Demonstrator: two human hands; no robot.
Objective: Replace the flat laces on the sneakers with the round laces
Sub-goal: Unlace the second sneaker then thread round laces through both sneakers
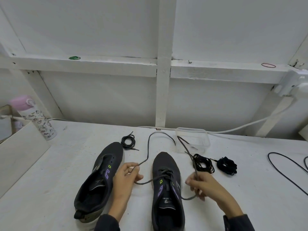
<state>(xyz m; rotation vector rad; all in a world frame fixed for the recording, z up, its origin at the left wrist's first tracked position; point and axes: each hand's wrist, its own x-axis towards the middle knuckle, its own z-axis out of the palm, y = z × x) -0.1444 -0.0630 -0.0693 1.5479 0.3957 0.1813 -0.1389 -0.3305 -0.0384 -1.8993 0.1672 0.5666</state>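
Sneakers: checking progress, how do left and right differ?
The left sneaker has bare eyelets; the right sneaker is laced. The left sneaker leans sideways; the right sneaker stands upright, its lace held by the left hand and right hand. Both are dark with purple marks.

sneakers: two, a left sneaker [98,179] and a right sneaker [168,189].
hands: two, a left hand [126,175] and a right hand [205,184].
threaded laces: one grey lace [148,145] was in the right sneaker.
coiled laces: three, a grey coil [128,141], a black bundle [203,165] and a second black bundle [227,165].
tubs: one clear tub [193,139].
bottles: one pink-capped bottle [35,119].
rubber bands: one red band [268,65]; the green bands [74,58] overlapped and could not be counted.
cables: two, a white cable [233,130] and a black cable [275,153].
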